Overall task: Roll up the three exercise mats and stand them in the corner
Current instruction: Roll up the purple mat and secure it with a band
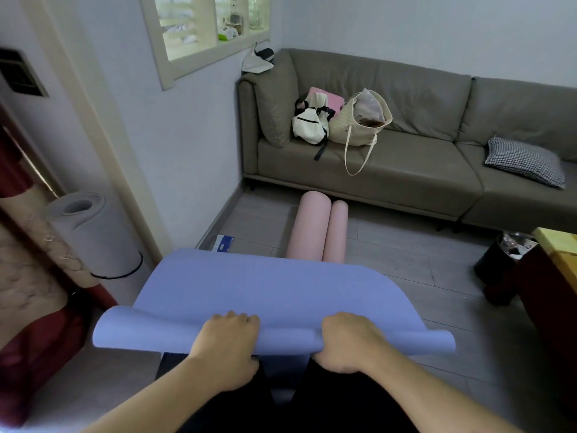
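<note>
Both hands are curled over the rolled near end of the soft blue-purple foam exercise mat (259,285), left hand (226,348) and right hand (346,342) gripping the roll side by side; the rest of it lies flat on the grey floor (406,254). A grey rolled foam mat (93,232) stands by the wall on the left. 2 pink rolls (318,229) lie in front of the grey-brown sofa (406,170).
</note>
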{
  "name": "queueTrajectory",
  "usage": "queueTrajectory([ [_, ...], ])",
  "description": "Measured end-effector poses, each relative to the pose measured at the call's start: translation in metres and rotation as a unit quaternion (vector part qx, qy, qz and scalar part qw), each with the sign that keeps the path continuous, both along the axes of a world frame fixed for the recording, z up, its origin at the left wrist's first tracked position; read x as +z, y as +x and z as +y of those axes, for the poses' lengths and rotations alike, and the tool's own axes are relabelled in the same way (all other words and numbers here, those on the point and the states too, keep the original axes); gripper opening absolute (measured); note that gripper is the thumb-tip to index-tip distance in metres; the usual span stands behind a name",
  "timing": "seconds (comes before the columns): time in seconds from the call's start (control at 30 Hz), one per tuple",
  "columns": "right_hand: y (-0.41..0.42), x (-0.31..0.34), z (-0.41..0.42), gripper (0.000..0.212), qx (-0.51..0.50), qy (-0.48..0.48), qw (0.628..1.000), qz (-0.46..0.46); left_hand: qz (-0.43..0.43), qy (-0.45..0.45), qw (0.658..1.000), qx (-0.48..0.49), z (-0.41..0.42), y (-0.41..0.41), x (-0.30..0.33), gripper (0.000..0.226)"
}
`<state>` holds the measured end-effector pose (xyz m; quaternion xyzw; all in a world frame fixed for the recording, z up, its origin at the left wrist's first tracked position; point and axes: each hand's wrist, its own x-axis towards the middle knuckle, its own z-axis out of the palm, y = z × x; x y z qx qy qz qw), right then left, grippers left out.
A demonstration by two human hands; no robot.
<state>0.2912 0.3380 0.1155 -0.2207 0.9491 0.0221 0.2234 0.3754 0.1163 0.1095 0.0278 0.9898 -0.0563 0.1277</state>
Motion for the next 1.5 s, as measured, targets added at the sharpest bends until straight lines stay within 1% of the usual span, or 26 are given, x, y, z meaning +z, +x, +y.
queueTrajectory([
  [0.1, -0.013, 0.009, -0.003, 0.041, -0.013, 0.01, 0.997, -0.073, -0.003, -0.015, 1.0, 0.023, 0.01, 0.0, -0.007, 0.032],
  [0.17, -0.014, 0.009, -0.003, 0.047, -0.007, 0.009, 0.997, -0.071, -0.023, -0.008, 0.998, 0.05, 0.009, -0.003, -0.01, 0.027],
  [0.23, -0.006, 0.003, 0.002, 0.043, 0.005, -0.007, 1.0, -0.011, -0.04, 0.019, 0.997, 0.061, 0.003, -0.011, -0.011, 0.028],
  [0.3, 0.007, -0.01, 0.01, 0.032, 0.061, -0.053, 0.99, 0.114, -0.072, 0.064, 0.992, 0.078, -0.004, -0.022, -0.008, 0.027],
  [0.33, 0.013, -0.014, 0.014, 0.032, 0.1, -0.063, 0.979, 0.167, -0.091, 0.091, 0.988, 0.09, -0.007, -0.027, -0.005, 0.026],
  [0.37, 0.016, -0.02, 0.018, 0.036, 0.127, -0.063, 0.969, 0.202, -0.109, 0.116, 0.982, 0.1, -0.011, -0.032, -0.001, 0.025],
  [0.4, 0.019, -0.023, 0.019, 0.042, 0.142, -0.054, 0.966, 0.211, -0.129, 0.137, 0.977, 0.104, -0.013, -0.035, 0.005, 0.026],
  [0.47, 0.02, -0.029, 0.016, 0.046, 0.135, -0.02, 0.971, 0.198, -0.156, 0.152, 0.971, 0.103, -0.015, -0.038, 0.009, 0.03],
  [0.5, 0.019, -0.03, 0.014, 0.04, 0.116, -0.012, 0.977, 0.176, -0.151, 0.14, 0.974, 0.09, -0.013, -0.036, 0.009, 0.029],
  [0.57, 0.015, -0.025, 0.007, 0.022, 0.068, 0.007, 0.989, 0.13, -0.106, 0.09, 0.988, 0.061, -0.008, -0.027, 0.004, 0.027],
  [0.6, 0.012, -0.024, 0.005, 0.022, 0.063, 0.015, 0.992, 0.106, -0.078, 0.072, 0.993, 0.052, -0.007, -0.022, -0.001, 0.028],
  [0.67, 0.005, -0.023, 0.003, 0.024, 0.056, 0.032, 0.995, 0.071, -0.014, 0.066, 0.997, 0.047, -0.008, -0.01, -0.01, 0.027],
  [0.73, -0.001, -0.022, 0.003, 0.02, 0.05, 0.018, 0.997, 0.062, 0.034, 0.05, 0.998, 0.032, -0.017, -0.002, -0.013, 0.027],
  [0.77, -0.003, -0.021, 0.003, 0.017, 0.052, 0.008, 0.997, 0.06, 0.036, 0.045, 0.998, 0.029, -0.02, 0.0, -0.014, 0.032],
  [0.8, -0.002, -0.02, 0.004, 0.014, 0.057, 0.008, 0.996, 0.062, 0.063, 0.033, 0.997, 0.028, -0.023, 0.001, -0.014, 0.034],
  [0.83, -0.001, -0.02, 0.004, 0.011, 0.066, 0.007, 0.995, 0.069, 0.043, 0.032, 0.998, 0.04, -0.023, 0.003, -0.012, 0.028],
  [0.87, 0.0, -0.02, 0.004, 0.01, 0.072, 0.0, 0.994, 0.076, 0.043, 0.025, 0.997, 0.054, -0.021, 0.003, -0.008, 0.019],
  [0.9, 0.002, -0.021, 0.005, 0.011, 0.074, -0.008, 0.993, 0.091, 0.032, 0.015, 0.997, 0.069, -0.022, 0.002, -0.009, 0.016],
  [1.03, 0.007, -0.022, 0.011, 0.031, 0.067, 0.002, 0.984, 0.166, -0.002, 0.065, 0.994, 0.086, -0.029, -0.006, -0.008, 0.008],
  [1.07, 0.008, -0.021, 0.012, 0.028, 0.061, 0.005, 0.983, 0.172, -0.007, 0.072, 0.993, 0.09, -0.03, -0.008, -0.007, 0.008],
  [1.13, 0.01, -0.018, 0.014, 0.01, 0.044, 0.014, 0.988, 0.15, -0.005, 0.078, 0.993, 0.088, -0.029, -0.008, -0.007, 0.008],
  [1.17, 0.009, -0.015, 0.014, 0.006, 0.039, 0.017, 0.991, 0.125, -0.001, 0.074, 0.994, 0.081, -0.027, -0.007, -0.008, 0.009],
  [1.23, 0.005, -0.01, 0.013, 0.004, 0.028, 0.024, 0.995, 0.097, 0.017, 0.063, 0.996, 0.068, -0.026, -0.005, -0.011, 0.011],
  [1.37, -0.002, -0.005, 0.008, 0.009, -0.012, 0.022, 0.999, 0.044, 0.071, 0.047, 0.996, 0.037, -0.015, 0.0, -0.014, 0.025],
  [1.43, -0.002, -0.005, 0.007, 0.008, -0.006, 0.024, 0.999, 0.044, 0.07, 0.039, 0.997, 0.014, -0.004, 0.0, -0.017, 0.024],
  [1.5, 0.002, -0.007, 0.007, 0.005, 0.015, 0.033, 0.997, 0.061, 0.045, 0.023, 0.998, 0.025, 0.003, -0.003, -0.018, 0.016],
])
